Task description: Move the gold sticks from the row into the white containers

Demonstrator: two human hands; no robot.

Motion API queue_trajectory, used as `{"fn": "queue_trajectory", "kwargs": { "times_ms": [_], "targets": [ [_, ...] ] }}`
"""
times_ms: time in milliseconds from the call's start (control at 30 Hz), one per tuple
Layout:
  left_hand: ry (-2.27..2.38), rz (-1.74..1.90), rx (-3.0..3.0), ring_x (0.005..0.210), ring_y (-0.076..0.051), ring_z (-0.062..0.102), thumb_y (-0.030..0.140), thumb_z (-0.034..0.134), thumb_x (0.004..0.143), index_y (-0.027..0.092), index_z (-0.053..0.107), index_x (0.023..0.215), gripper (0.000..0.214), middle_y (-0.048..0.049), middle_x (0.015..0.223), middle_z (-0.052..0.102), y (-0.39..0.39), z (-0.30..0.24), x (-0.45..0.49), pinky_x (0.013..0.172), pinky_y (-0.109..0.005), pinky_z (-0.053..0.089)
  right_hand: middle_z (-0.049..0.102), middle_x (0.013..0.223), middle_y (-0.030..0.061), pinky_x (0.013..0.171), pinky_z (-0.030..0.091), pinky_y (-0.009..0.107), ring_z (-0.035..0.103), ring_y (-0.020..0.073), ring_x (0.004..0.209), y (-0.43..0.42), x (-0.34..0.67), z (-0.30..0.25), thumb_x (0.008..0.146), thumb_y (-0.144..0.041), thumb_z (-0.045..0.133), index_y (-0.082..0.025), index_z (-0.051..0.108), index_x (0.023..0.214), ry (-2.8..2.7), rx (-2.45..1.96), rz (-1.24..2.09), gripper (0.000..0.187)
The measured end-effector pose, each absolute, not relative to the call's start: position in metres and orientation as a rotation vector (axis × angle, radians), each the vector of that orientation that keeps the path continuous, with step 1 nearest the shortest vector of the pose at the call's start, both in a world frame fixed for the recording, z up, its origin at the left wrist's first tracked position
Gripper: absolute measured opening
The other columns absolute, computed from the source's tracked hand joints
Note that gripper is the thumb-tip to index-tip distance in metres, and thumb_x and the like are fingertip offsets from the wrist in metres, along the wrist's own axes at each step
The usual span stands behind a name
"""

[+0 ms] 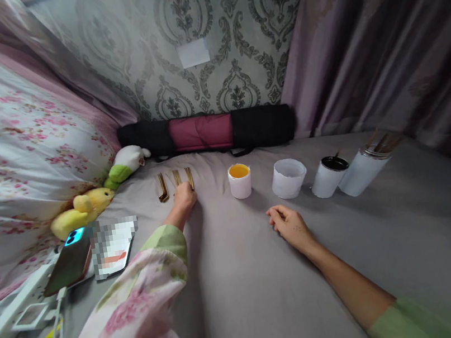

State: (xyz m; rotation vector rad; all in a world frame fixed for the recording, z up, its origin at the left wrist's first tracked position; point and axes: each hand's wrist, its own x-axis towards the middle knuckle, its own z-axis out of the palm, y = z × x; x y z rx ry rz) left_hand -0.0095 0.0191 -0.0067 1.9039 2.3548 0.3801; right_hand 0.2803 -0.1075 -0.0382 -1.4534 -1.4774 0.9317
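Observation:
My left hand (184, 196) reaches forward onto the grey bed sheet (245, 301), its fingers closed at the near end of thin gold sticks (189, 178). Two more bundles of gold sticks (163, 188) lie to the left of it. My right hand (288, 225) rests on the sheet with its fingers loosely curled and nothing in it. Just beyond stand a white cup of yellow liquid (239, 180) and an empty white cup (288, 177).
Farther right are a white cup of dark liquid (328, 175) and a tilted white holder with brushes (363, 168). A black and maroon roll (207, 133) lies along the wall. Plush toys (87, 206), a phone (70, 259) and a power strip (14, 313) sit left.

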Motion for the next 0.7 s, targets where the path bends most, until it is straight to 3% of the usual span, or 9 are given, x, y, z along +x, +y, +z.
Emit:
{"fn": "queue_trajectory", "kwargs": {
  "times_ms": [700],
  "targets": [
    [2.354,0.401,1.786,0.091,-0.024,0.057,0.017,0.048,0.066,0.017,0.067,0.085,0.027,-0.0116,0.093,0.065,0.0163,0.0023,-0.0112,0.078,-0.029,0.043,0.055,0.06,0.0009,0.044,0.035,0.02,0.048,0.0089,0.045,-0.1088,0.2795,-0.0357,0.079,-0.04,0.039,-0.016,0.057,0.079,-1.475,-1.459,0.932,0.03]
  ]
}}
